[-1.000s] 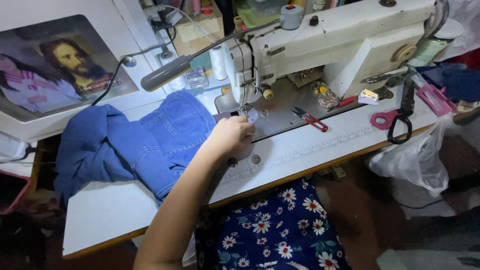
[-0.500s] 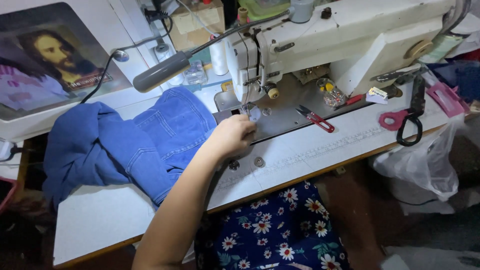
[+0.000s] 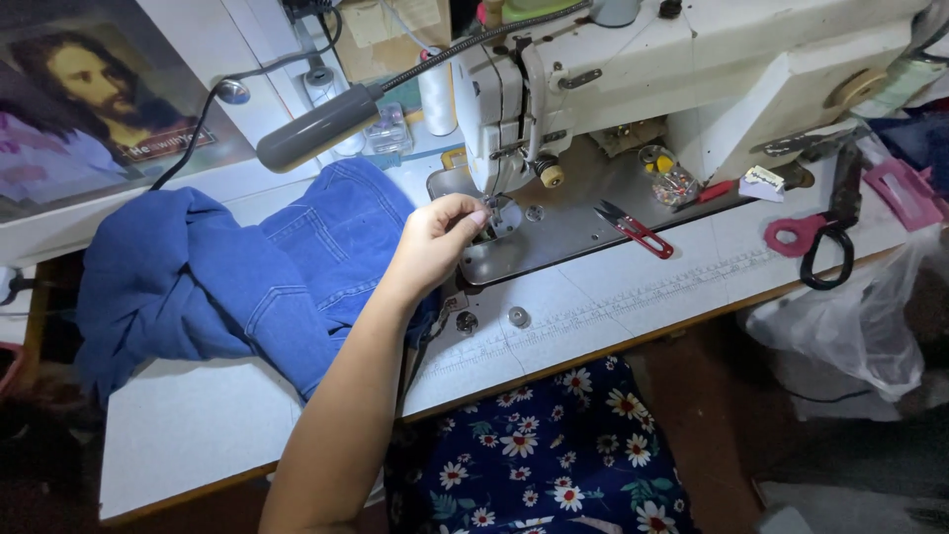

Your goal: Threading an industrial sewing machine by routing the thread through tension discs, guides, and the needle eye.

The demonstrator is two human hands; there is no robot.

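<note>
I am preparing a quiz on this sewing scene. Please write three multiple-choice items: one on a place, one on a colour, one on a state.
1. Where is the left hand?
A) at the needle plate
B) on the scissors
C) on the plastic bag

2. What colour is the garment?
A) red
B) blue
C) white

3. How does the garment lie?
A) folded neatly
B) hanging from a hook
C) bunched on the table, left of the machine

Answers: 1 A, fingertips pinch beside the presser foot; 2 B, blue denim; 3 C, it lies crumpled.
</note>
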